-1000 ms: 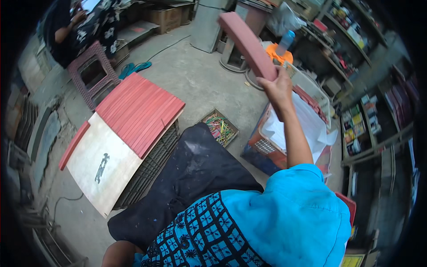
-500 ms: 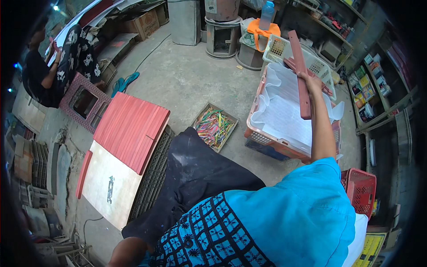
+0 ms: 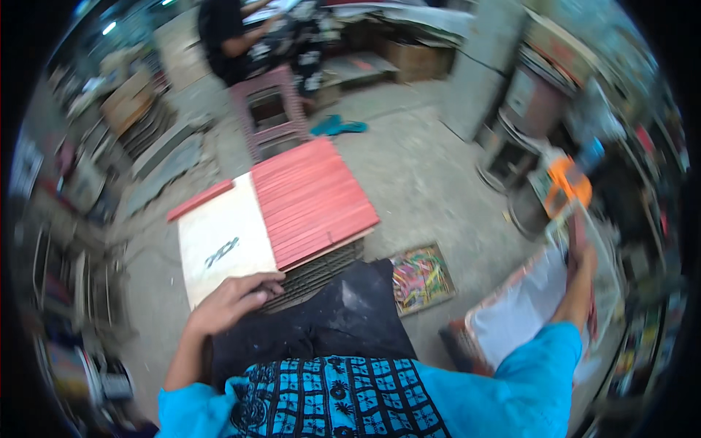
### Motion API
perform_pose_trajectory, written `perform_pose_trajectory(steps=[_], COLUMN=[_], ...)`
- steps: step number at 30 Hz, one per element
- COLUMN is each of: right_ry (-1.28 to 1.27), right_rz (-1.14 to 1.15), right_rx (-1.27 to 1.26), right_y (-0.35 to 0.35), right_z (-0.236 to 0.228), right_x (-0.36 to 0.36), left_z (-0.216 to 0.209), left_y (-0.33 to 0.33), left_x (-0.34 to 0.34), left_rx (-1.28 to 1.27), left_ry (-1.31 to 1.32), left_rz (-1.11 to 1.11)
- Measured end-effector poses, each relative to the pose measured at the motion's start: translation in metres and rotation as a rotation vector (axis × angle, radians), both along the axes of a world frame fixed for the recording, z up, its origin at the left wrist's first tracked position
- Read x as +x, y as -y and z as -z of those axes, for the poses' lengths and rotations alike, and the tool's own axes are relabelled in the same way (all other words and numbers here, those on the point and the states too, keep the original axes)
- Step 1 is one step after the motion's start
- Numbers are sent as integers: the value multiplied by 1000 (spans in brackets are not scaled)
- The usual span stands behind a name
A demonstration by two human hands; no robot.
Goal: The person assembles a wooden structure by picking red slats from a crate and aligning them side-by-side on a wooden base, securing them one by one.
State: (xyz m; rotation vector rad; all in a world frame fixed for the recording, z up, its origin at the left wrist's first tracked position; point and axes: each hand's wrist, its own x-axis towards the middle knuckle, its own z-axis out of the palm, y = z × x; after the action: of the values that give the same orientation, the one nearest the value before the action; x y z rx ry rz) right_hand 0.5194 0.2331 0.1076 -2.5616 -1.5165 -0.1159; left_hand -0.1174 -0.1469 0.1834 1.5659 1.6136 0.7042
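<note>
Pinkish-red wooden slats (image 3: 314, 204) lie side by side across the right part of a pale board (image 3: 219, 252), and one loose slat (image 3: 199, 200) rests along its far left edge. The board sits on a dark slatted crate (image 3: 325, 270). Above my lap at the board's near edge, my left hand (image 3: 237, 296) is open, fingers loosely stretched, holding nothing. Far to the right, my right hand (image 3: 582, 259) is closed around a reddish wooden slat (image 3: 577, 228), over the white-lined basket (image 3: 522, 310). Blur hides whether it holds more than one.
A shallow box of colourful thin strips (image 3: 423, 277) stands on the floor right of my knees. Beyond the board are a plastic stool (image 3: 270, 106) with a seated person (image 3: 234, 44), and teal flip-flops (image 3: 337, 125). An orange bag (image 3: 568, 186) lies past the basket.
My view has swung left, so the board sits nearer the middle. My left hand has come up beside the board. The right hand keeps hold of its slat near the basket.
</note>
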Motion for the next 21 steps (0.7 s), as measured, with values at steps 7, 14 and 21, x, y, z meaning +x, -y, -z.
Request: perform_pose_trajectory(steps=[7, 14, 21], right_ry=[212, 231, 183], right_rz=[1, 13, -9], right_rx=[-122, -128, -59], right_y=[-80, -94, -76], right_z=[49, 41, 24], right_x=[52, 28, 16], left_z=[71, 103, 124], left_y=[22, 7, 0], left_x=[-33, -32, -41], left_rx=[-266, -324, -318], left_ry=[-250, -229, -231], left_rz=[-284, -275, -254])
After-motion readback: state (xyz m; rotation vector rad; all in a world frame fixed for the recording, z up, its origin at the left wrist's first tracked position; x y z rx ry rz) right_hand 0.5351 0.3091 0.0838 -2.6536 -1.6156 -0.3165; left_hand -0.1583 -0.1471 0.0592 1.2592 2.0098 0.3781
